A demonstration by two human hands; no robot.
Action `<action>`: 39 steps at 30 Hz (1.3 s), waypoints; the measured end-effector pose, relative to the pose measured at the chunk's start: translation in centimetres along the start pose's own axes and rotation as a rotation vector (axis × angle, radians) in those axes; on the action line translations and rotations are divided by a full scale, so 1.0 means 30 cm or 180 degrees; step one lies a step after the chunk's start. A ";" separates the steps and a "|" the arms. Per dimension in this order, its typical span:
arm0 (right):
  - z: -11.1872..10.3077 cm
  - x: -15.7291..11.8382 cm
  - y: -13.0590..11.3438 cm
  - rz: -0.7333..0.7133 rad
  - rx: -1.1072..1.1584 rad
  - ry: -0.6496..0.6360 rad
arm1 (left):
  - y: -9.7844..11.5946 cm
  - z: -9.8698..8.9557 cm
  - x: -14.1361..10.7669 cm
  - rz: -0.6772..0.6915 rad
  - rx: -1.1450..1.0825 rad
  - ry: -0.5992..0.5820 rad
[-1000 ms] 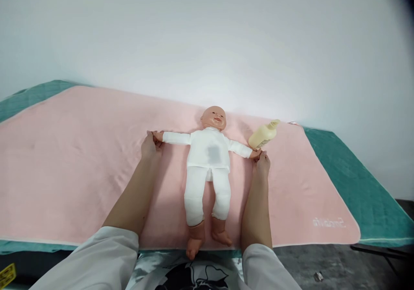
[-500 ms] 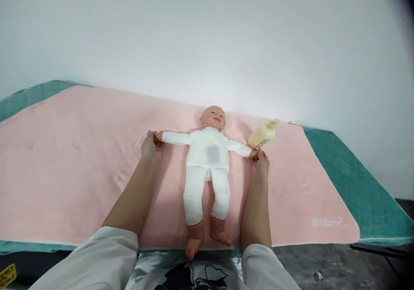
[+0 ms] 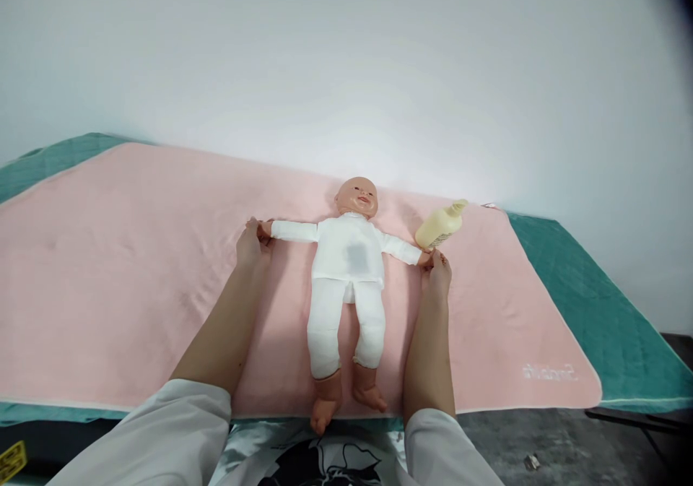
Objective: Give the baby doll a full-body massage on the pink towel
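A baby doll [image 3: 349, 255] in white clothes lies on its back on a pink blanket [image 3: 135, 276], head toward the wall, arms stretched out sideways and bare feet toward me. My left hand [image 3: 253, 243] is closed on the doll's hand at the left. At the right, my right hand [image 3: 437, 269] has its fingers closed on the doll's other hand. Just beyond my right hand is a pale yellow pump bottle [image 3: 439, 224], tilted in view, near the doll's sleeve.
Green quilted padding [image 3: 590, 291] shows beyond the blanket at both sides. A pale wall [image 3: 346, 74] rises behind. Grey floor [image 3: 503, 435] with a small scrap [image 3: 532, 462] is visible at lower right, and a yellow label [image 3: 11, 461] at lower left.
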State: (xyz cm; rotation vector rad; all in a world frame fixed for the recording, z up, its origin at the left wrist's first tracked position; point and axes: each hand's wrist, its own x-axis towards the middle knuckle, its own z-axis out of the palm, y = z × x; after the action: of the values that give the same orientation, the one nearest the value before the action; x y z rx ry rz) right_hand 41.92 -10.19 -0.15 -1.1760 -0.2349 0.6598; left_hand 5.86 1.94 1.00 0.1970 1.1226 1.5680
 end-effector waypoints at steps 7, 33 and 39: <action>0.003 -0.002 -0.008 0.0066 -0.0042 0.0104 | 0.013 0.017 -0.030 -0.0190 -0.0198 0.0119; -0.023 0.020 0.021 -0.0022 0.0136 -0.0107 | 0.003 0.000 0.000 0.0003 -0.0112 0.0059; -0.015 0.009 0.015 -0.0062 0.0098 -0.0031 | 0.009 0.015 -0.013 -0.0093 -0.0206 0.0243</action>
State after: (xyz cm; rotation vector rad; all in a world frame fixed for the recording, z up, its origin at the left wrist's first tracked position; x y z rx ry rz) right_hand 42.19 -10.28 -0.77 -1.1400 -0.2434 0.6500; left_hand 6.11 1.89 1.61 0.0777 1.1272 1.5946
